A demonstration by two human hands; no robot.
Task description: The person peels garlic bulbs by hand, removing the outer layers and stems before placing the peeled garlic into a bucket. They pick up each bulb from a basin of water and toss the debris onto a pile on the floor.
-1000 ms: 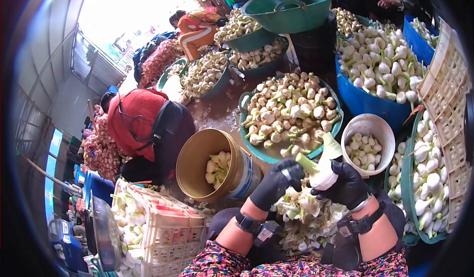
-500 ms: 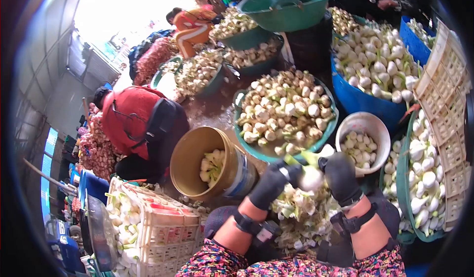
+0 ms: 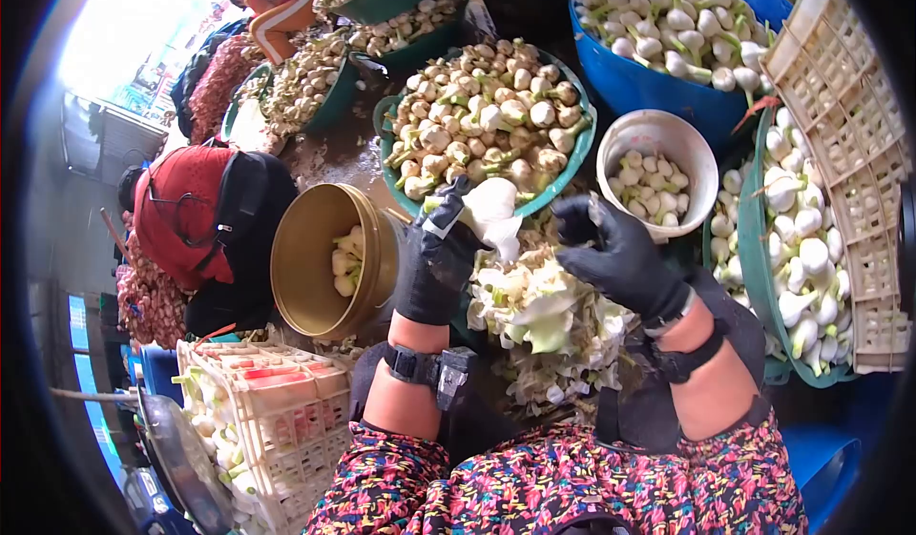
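Both my hands wear black gloves. My left hand (image 3: 441,254) is closed around a white garlic bulb (image 3: 492,203) whose loose outer skin hangs down. To the right, apart from the bulb, my right hand (image 3: 618,257) has its fingers curled in. A small pale bit shows at its fingertips; I cannot make out what it is. Below and between the hands lies a heap of peeled-off garlic skins (image 3: 549,311) over my lap. Just beyond them stands a green basin (image 3: 584,158) full of unpeeled, brownish garlic bulbs.
A tan bucket (image 3: 286,282) with a few bulbs is at left, a white bucket (image 3: 706,177) of small bulbs at right. Beyond stands a blue tub (image 3: 630,82) of garlic. Plastic crates (image 3: 296,411) flank me. A person in red (image 3: 186,211) crouches at left.
My view has tilted down. The hands have moved apart: the left keeps the garlic bulb, while the right has come away from it. Skin now hangs loose from the bulb.
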